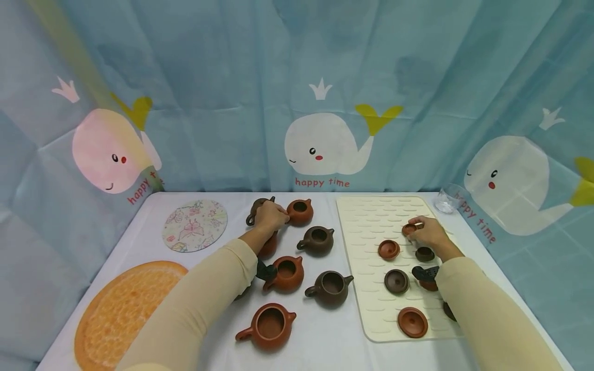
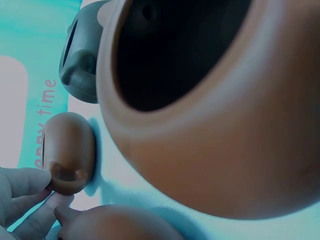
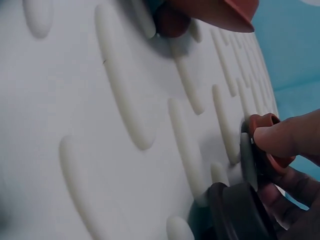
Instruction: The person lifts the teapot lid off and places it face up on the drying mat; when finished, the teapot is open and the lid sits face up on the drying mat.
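At the back of the table my left hand [image 1: 271, 216] pinches the handle of a small reddish-brown teapot [image 1: 302, 212], which has no lid on; its fingertips show at the handle in the left wrist view. Partly behind that hand is a dark brown teapot [image 1: 258, 207]. Over on the cream ridged mat [image 1: 357, 247], my right hand [image 1: 429, 233] holds a small reddish-brown teapot lid [image 3: 265, 130] between thumb and fingers, tilted close over the mat. Just below those fingers lies a dark lid [image 1: 424, 253], and a reddish lid [image 1: 389, 250] is to their left.
Several lidless teapots stand mid-table, including a reddish one [image 1: 269, 325] in front and a dark one [image 1: 330, 288]. More lids, such as this dark one [image 1: 396, 281], lie on the mat. A clear glass [image 1: 448, 200], a round patterned mat [image 1: 195, 225] and an orange round mat [image 1: 132, 304] flank them.
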The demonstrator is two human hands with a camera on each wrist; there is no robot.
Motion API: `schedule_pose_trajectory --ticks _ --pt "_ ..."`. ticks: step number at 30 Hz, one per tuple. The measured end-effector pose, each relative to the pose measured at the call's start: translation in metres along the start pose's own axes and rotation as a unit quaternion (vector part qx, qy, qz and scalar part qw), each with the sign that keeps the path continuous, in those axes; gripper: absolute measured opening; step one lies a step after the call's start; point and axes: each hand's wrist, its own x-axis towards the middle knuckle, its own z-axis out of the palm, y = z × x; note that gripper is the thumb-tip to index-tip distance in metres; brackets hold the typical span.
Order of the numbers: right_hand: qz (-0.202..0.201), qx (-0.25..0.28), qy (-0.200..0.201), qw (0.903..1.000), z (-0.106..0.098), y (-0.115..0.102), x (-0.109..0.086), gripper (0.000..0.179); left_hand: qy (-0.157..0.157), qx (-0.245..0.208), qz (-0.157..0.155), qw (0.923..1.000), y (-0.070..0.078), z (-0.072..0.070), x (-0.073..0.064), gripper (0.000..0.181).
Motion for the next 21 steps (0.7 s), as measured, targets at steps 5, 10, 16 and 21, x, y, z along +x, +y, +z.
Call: schedule_pose_trajectory --ticks 5,10,16,21 --pt "-0.017 -0.05 0.005 0.9986 0.002 0.003 0.0 0.053 -0.005 0.004 0.006 1.0 0.0 -0.001 0.0 0.008" --pt "-0.02 -0.065 -0.001 0.9977 0.0 0.002 -0.003 0.057 -0.009 -0.01 0.022 0.9997 0.004 -0.007 -0.002 0.011" --pt "-0.025 -0.075 0.005 0.9969 -0.01 -0.004 -0.014 0.054 -0.009 -0.035 0.029 0.9989 0.011 -0.026 -0.007 0.014" --pt "-0.044 -0.073 0.035 0.9957 -0.019 -0.013 -0.02 0.054 -0.007 -0.076 0.049 0.9959 0.015 -0.047 -0.016 0.019"
